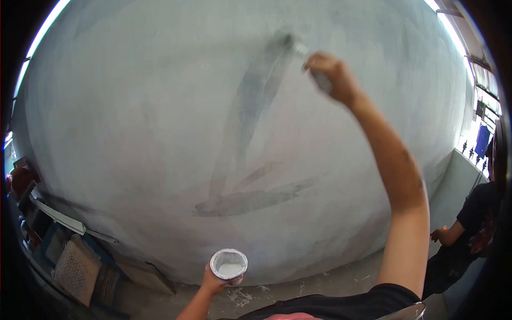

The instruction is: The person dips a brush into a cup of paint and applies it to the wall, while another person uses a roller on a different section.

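Note:
My right hand point(335, 79), raised at the upper right, is closed around the handle of a paintbrush point(300, 48). The brush is blurred, and its dark bristle end meets the grey wall point(144, 128). Below the bristles runs a long dark, wet-looking streak point(255, 93), and a wider damp patch point(248, 202) lies lower on the wall. At the bottom centre, my left hand point(214, 282) grips a small white paint pot point(214, 263) from its side. Whitish liquid point(231, 270) shows inside it. Part of the left hand's fingers is hidden behind the pot.
At the lower left stand a chair with a patterned cushion point(78, 269) and stacked items. Another person point(464, 234) in dark clothes is at the right edge, near a low wall point(450, 178). The floor point(256, 296) has pale paint spots.

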### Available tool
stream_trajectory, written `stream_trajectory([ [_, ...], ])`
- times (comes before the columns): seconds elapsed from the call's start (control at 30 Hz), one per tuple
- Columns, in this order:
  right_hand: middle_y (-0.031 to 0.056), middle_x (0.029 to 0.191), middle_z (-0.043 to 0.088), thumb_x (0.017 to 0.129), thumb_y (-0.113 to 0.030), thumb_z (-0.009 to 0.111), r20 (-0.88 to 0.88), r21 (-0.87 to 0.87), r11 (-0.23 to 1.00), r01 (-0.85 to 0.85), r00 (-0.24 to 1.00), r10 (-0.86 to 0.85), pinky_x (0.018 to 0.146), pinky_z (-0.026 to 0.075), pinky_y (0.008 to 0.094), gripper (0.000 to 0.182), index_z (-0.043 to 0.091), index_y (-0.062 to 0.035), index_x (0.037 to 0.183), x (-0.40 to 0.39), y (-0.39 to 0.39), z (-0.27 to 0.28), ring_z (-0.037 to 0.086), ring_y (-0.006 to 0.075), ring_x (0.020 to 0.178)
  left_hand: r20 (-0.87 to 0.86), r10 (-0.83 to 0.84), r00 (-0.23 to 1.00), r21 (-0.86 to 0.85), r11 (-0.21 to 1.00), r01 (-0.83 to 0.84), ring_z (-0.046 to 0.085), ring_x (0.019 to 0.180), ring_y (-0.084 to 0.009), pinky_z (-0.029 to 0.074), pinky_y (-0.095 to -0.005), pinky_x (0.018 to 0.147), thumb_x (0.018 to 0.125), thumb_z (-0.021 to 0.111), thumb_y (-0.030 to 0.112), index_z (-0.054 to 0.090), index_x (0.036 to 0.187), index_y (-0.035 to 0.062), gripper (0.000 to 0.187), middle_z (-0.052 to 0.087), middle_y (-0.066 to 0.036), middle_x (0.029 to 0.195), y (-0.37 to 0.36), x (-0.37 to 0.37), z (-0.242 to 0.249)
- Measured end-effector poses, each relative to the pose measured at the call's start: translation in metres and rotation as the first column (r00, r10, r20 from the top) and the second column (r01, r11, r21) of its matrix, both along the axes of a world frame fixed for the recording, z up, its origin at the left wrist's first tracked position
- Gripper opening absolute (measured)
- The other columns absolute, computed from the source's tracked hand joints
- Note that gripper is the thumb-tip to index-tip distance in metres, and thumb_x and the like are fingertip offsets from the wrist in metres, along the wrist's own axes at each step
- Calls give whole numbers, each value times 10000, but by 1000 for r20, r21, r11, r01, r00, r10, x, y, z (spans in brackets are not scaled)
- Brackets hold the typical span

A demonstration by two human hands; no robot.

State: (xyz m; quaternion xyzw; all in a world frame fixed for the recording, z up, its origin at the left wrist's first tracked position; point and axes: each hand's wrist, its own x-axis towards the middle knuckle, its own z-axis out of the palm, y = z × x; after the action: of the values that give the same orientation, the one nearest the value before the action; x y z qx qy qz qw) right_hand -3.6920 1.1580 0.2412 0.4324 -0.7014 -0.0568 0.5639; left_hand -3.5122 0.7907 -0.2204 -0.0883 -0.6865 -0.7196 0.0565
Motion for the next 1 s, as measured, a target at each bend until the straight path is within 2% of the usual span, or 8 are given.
stream_trajectory([
  [0.07, 180, 1118, 676, 861, -127, 647, -66, 164, 952, 260, 965, -252, 881, 546, 406, 196, 696, -84, 1046, 7, -21, -56, 645, 318, 1081, -16, -31, 999, -12, 999, 31, 665, 1013, -187, 535, -354, 914, 547, 992, 196, 591, 1200, 27, 784, 695, -74, 1115, 7, 4, 4],
  [0.13, 174, 1278, 630, 902, -281, 651, 315, 232, 945, 229, 902, -296, 915, 550, 409, 270, 682, -135, 1126, 64, -47, -98, 634, 333, 1136, -83, -46, 995, -63, 997, 41, 665, 1008, -178, 543, -359, 909, 571, 968, 119, 605, 1187, 31, 721, 694, -59, 1104, 17, 19, 30],
  [0.4, 113, 1049, 669, 815, -45, 682, 722, 56, 978, -201, 684, 100, 817, 538, 418, 169, 693, -130, 960, 95, -76, -162, 657, 320, 971, -137, -140, 981, -111, 986, 126, 670, 1003, -175, 566, -366, 886, 583, 939, 13, 616, 1189, 26, 687, 696, -53, 1095, 0, 15, 46],
  [0.57, 117, 901, 710, 824, 17, 709, 228, -465, 826, -318, 859, 459, 737, 529, 326, 108, 709, -62, 899, 71, 33, -7, 685, 233, 826, -37, -256, 966, -60, 966, 253, 672, 988, -164, 548, -351, 897, 559, 967, 66, 631, 1165, 20, 695, 710, -52, 1071, -13, 33, 88],
  [0.7, 124, 861, 700, 856, 8, 683, -193, -627, 744, -231, 971, 139, 691, 517, 304, 39, 695, -28, 862, 91, 107, 62, 670, 205, 769, -73, -253, 965, -120, 963, 243, 677, 985, -173, 547, -351, 901, 590, 925, 9, 629, 1168, -7, 650, 710, -78, 1070, -19, 35, 86],
  [0.77, 130, 887, 695, 829, 38, 659, -79, -675, 725, -132, 991, 108, 709, 514, 319, 107, 688, -51, 882, 100, 114, 31, 677, 216, 829, -43, -249, 968, -19, 968, 249, 676, 983, -172, 546, -350, 897, 586, 929, 19, 628, 1169, -10, 657, 711, -79, 1071, -14, 42, 77],
  [0.9, 140, 1170, 667, 771, 19, 673, 89, -79, 963, 259, 964, -252, 860, 552, 374, 360, 660, -158, 1084, 82, 94, -117, 656, 285, 1068, -62, -201, 978, -53, 979, 198, 672, 975, -179, 547, -349, 881, 566, 955, 77, 629, 1149, -10, 674, 709, -77, 1068, -5, 48, 57],
  [1.0, 160, 1317, 604, 878, -143, 628, 707, -73, 966, 248, 696, -125, 980, 515, 389, 305, 651, -177, 1180, 118, 36, -242, 612, 322, 1176, -92, -227, 970, -166, 964, 209, 663, 980, -181, 537, -343, 891, 554, 944, 33, 618, 1169, 0, 697, 699, -63, 1058, -3, 60, 75],
])
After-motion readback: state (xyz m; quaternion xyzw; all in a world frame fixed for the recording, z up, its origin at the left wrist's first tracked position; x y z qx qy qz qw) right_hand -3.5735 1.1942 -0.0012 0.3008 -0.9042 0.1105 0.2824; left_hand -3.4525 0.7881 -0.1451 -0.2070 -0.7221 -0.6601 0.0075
